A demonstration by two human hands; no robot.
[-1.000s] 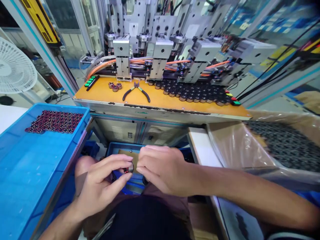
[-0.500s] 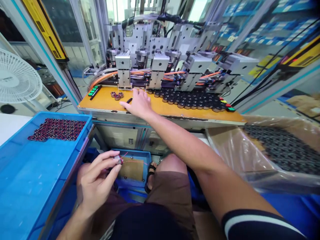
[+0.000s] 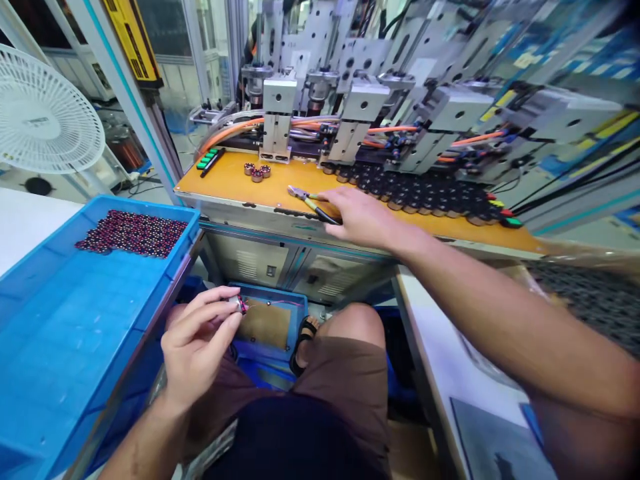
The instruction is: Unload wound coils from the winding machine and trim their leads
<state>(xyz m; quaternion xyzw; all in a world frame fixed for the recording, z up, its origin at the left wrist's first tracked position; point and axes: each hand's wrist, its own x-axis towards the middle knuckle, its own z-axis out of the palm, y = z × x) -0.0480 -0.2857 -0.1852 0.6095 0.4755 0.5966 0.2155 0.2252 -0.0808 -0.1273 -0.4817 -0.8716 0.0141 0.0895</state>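
Note:
My left hand [image 3: 197,343] pinches a small wound coil [image 3: 239,305] with a thin wire trailing off it, held over my lap. Up on the orange bench top [image 3: 230,180], my right hand [image 3: 357,213] is closed around the handles of a pair of small cutting pliers [image 3: 307,199], whose jaws point left. Three loose coils [image 3: 257,171] lie near the machine's left head. A dense row of dark coils [image 3: 415,192] covers the bench to the right of my hand.
A blue tray [image 3: 60,333] at my left holds a patch of reddish coils [image 3: 133,233]. A blue bin [image 3: 265,327] sits on the floor by my sandalled foot. Machine heads [image 3: 350,100] with orange hoses stand behind the bench. A white fan [image 3: 45,113] is far left.
My right hand left the coil at my lap, reached to the bench and has taken hold of the pliers. The left hand keeps holding the coil. The view shifted slightly right.

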